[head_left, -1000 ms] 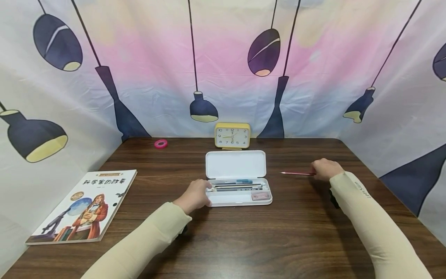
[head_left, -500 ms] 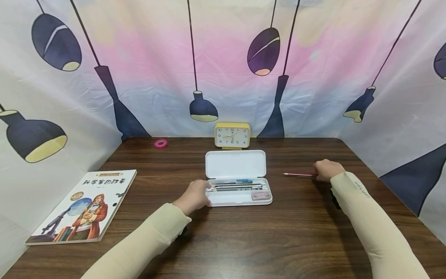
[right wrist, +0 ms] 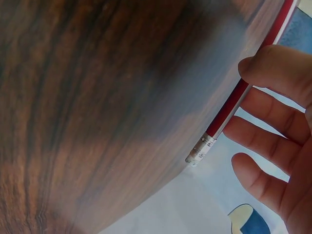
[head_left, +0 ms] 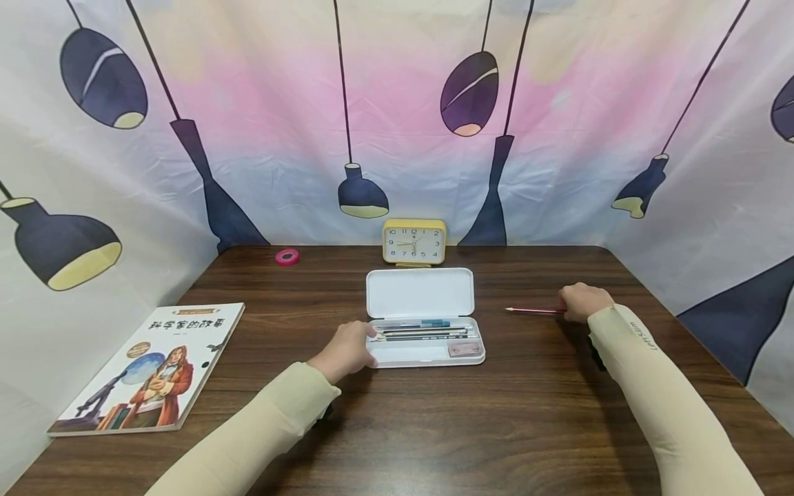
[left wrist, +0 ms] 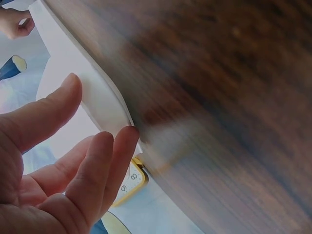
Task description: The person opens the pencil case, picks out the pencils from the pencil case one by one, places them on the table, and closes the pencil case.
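White case [head_left: 406, 354] contains pencils [head_left: 424, 337] and a pink block [head_left: 464, 349]; relaxed left hand [head_left: 346, 348] touches the case's left end; right hand [head_left: 584, 302], to the case's right, pinches a red pencil [head_left: 538, 311].

The tabletop [head_left: 434, 427] looks glossy wood, the red pencil [right wrist: 228, 108] smooth

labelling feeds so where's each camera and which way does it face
Head: on the head, facing forward and down at the table; left hand, right hand, sleeves show.
Left wrist: worn there, facing the pencil case; shows both hands.
Right wrist: worn there, facing the red pencil; right hand shows.
Head and left wrist share the clock.
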A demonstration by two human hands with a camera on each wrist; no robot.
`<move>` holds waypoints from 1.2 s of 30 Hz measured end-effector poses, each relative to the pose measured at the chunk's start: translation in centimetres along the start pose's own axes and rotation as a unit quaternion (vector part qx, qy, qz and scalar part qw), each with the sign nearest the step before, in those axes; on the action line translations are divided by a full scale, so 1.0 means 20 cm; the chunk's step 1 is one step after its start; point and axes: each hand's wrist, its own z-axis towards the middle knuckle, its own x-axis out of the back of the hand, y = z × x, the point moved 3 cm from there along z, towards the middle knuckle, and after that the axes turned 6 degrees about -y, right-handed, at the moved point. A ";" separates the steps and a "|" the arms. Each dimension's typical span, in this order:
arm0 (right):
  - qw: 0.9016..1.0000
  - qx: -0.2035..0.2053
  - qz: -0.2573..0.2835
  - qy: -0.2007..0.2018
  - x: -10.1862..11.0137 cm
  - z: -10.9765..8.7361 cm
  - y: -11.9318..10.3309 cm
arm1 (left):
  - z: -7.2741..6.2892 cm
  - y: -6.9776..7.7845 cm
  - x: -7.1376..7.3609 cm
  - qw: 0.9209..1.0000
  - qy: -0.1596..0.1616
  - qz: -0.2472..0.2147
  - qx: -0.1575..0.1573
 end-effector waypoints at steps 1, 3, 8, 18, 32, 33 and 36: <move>1.000 0.000 0.000 -0.001 0.00 0.00 0.00 | 0.00 0.00 0.00 1.000 0.001 0.000 0.000; 1.000 0.001 0.000 -0.001 0.00 0.00 0.01 | 0.00 0.00 0.00 1.000 0.000 0.000 0.000; 1.000 0.001 -0.002 -0.001 -0.01 0.01 0.01 | 0.00 0.00 -0.01 1.000 -0.004 0.000 0.002; 1.000 0.015 -0.014 0.004 -0.01 0.02 -0.01 | 0.00 0.00 -0.01 1.000 -0.005 0.004 -0.004; 0.997 0.062 -0.030 0.038 0.06 0.05 -0.12 | 0.00 0.00 0.00 1.000 -0.001 0.006 -0.008; 0.997 0.065 -0.032 0.038 0.07 0.05 -0.13 | 0.00 0.00 0.00 1.000 0.000 0.005 -0.008; 0.995 0.075 -0.043 0.039 0.09 0.05 -0.16 | 0.00 0.00 0.00 1.000 0.000 0.007 -0.008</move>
